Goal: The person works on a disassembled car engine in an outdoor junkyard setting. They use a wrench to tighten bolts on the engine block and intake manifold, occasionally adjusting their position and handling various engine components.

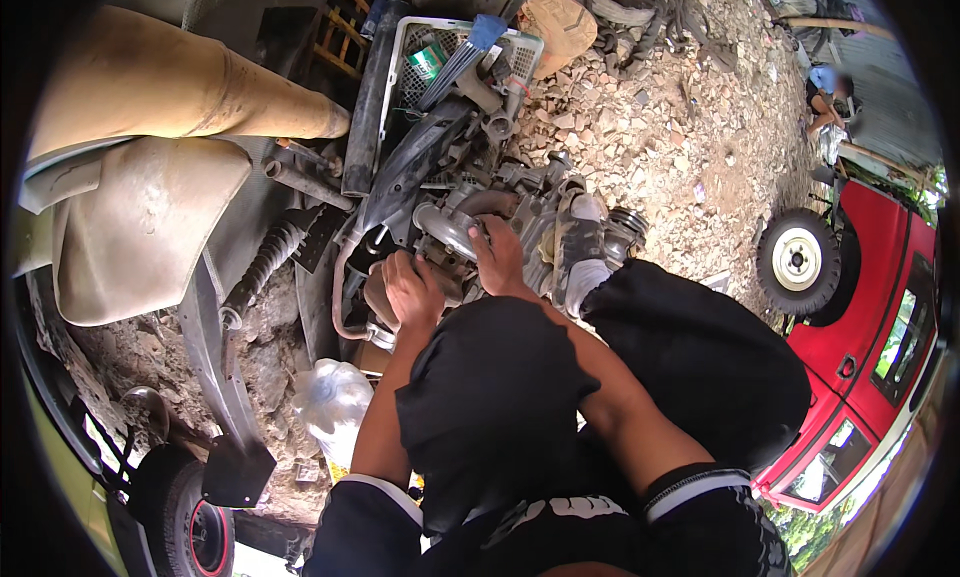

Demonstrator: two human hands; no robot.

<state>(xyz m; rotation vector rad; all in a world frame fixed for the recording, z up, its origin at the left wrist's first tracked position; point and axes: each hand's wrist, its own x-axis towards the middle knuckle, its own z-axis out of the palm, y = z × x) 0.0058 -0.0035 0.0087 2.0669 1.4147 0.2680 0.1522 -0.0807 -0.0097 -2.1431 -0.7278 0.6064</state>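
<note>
A grey metal engine block (540, 217) of a stripped scooter lies on rubble in front of me. My left hand (412, 289) is curled in a fist against the engine's lower left side, by a brownish part; what it grips is hidden. My right hand (497, 257) rests on top of the engine beside a rounded silver cover (445, 227), fingers bent down onto the metal. Whether either hand holds a tool cannot be told. My black-clad knees fill the lower middle.
A tan scooter seat (140, 227) and tan body panel (170, 77) lie at left. A white plastic crate (425, 52) with parts stands behind the engine. A clear plastic bag (330, 397) sits at lower left. A red vehicle (870, 317) with a wheel stands at right. Stony rubble (660, 127) covers the ground.
</note>
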